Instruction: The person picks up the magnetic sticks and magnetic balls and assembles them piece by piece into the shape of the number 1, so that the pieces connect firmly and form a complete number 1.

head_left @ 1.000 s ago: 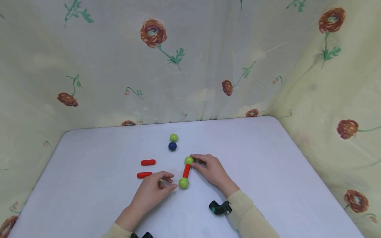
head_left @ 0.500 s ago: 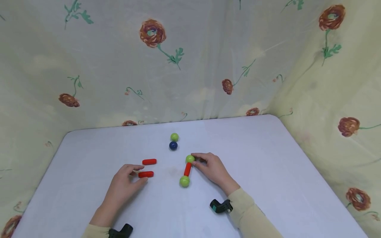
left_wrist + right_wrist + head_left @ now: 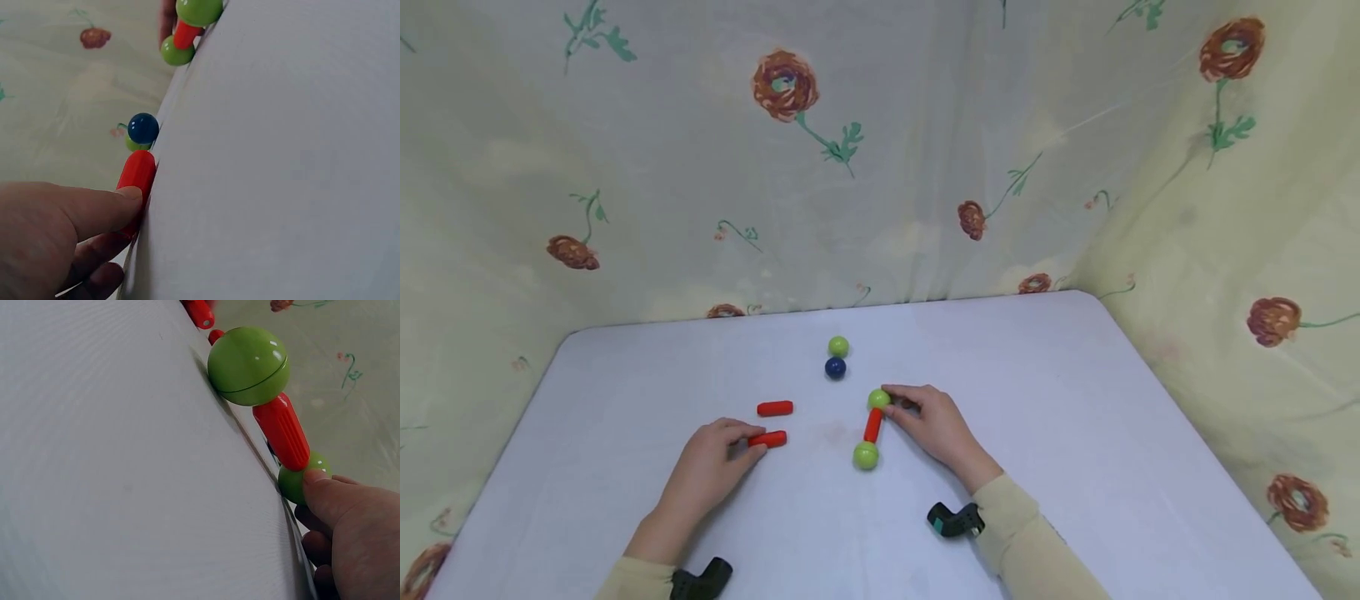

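Note:
My left hand (image 3: 711, 467) pinches the near red rod (image 3: 769, 439) between thumb and fingers at its left end, low on the table. In the left wrist view the thumb presses on that same red rod (image 3: 139, 172). With thumb and fingers, my right hand (image 3: 936, 429) holds the far green ball (image 3: 877, 400) of a joined piece. A red rod (image 3: 873, 426) links this ball to a second green ball (image 3: 866, 455) nearer to me. The right wrist view shows the linking rod's grooved side and a seam around the nearer green ball (image 3: 249, 365).
Another loose red rod (image 3: 775, 408) lies just beyond the left hand. Farther back, a blue ball (image 3: 835, 367) and a green ball (image 3: 838, 347) sit close together on the white table (image 3: 1037, 375). A flowered cloth (image 3: 895, 150) hangs behind the table.
My left hand has moved left, away from the joined piece, to the near red rod, and its fingers have closed on it. The right hand stays on the far green ball.

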Motion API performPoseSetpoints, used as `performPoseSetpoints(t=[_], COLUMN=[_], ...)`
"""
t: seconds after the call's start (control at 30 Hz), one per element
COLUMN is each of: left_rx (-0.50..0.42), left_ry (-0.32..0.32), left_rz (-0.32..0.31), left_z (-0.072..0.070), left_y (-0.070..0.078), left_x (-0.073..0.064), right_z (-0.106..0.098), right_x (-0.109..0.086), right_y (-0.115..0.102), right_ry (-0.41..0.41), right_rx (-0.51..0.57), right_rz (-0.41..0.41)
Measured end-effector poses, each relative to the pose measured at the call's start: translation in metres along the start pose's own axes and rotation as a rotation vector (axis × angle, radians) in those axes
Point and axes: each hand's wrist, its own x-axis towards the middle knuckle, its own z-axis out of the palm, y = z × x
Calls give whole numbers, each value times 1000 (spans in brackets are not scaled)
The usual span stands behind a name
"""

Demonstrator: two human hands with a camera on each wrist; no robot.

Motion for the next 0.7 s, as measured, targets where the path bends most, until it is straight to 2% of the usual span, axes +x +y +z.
performPoseSetpoints(t=[0.33,0.7], left_rx=[-97,-221], left_ry=[25,39], left_rz=[-33,-6], left_z=[5,27], left_y=[24,37], left_x=[-22,-42], right_z=[-2,-1], right_x=[-1,-1], right_y=[0,-1], right_ry=[-1,-4], right_rx=[-13,-5], right_rz=[7,-5])
